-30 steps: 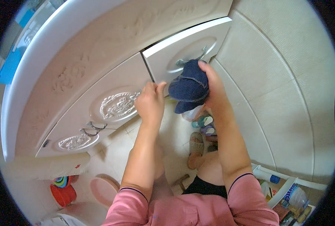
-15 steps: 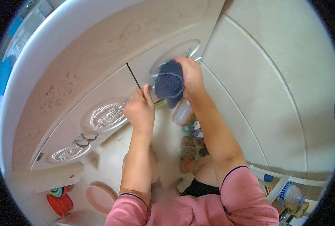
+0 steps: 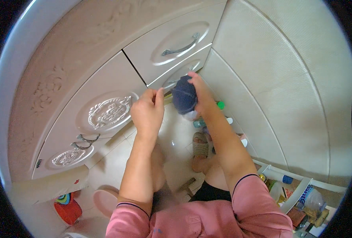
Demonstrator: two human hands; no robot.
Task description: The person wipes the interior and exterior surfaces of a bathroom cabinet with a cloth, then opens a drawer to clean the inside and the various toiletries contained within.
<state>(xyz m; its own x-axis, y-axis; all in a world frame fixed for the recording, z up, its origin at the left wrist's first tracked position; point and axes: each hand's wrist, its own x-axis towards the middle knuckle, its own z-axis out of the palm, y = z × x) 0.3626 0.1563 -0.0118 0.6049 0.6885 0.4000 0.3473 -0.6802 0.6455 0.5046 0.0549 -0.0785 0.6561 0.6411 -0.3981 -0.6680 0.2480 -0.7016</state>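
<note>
My right hand [image 3: 202, 93] grips a bunched dark blue cloth [image 3: 183, 95], holding it in front of the lower drawer [image 3: 176, 77] of a white cabinet. Fingers curled and thumb up, my left hand [image 3: 146, 111] is closed beside the cabinet's lower edge, left of the cloth. What it holds, if anything, is hidden. Above the cloth, the upper drawer [image 3: 144, 63] has a curved metal handle [image 3: 180, 45]. To the left of my left hand is a cabinet door [image 3: 81, 91] with an ornate raised oval.
Bottles, one with a green cap [image 3: 221, 105], stand on the floor by the tiled wall [image 3: 271, 87]. A pink basin [image 3: 104, 202] and red container [image 3: 69, 212] lie lower left. A white rack [image 3: 298, 194] with bottles and small items stands lower right.
The view has shifted, baring the upper drawer's handle. My right hand and the cloth have moved down from the upper drawer to the lower one. My left hand stays closed.
</note>
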